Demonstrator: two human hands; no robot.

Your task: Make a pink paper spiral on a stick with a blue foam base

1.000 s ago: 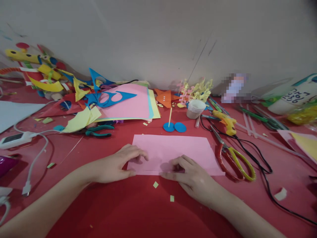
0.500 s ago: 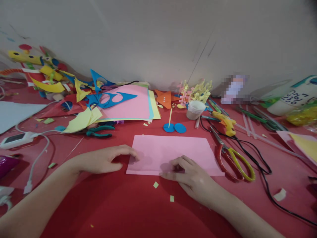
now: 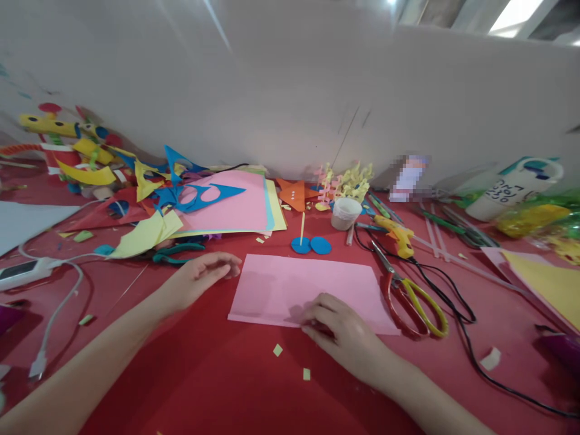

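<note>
A pink paper sheet (image 3: 308, 284) lies flat on the red table (image 3: 217, 386) in front of me. My right hand (image 3: 338, 329) rests on the sheet's near edge with its fingers curled and pressing down on the paper. My left hand (image 3: 199, 275) hovers just left of the sheet's far left corner, fingers loosely bent and apart, holding nothing.
Red and yellow scissors (image 3: 408, 290), a yellow glue gun (image 3: 396, 232) with a black cord, a white cup (image 3: 345, 212) and two blue paper circles (image 3: 310, 244) lie beyond the sheet. Coloured paper stacks and scraps (image 3: 212, 202), green pliers (image 3: 176, 252) and a white cable (image 3: 58, 302) fill the left.
My left hand has come off the pink sheet and moved left and away from me. My right hand stays on the near edge. The camera has tilted up a little.
</note>
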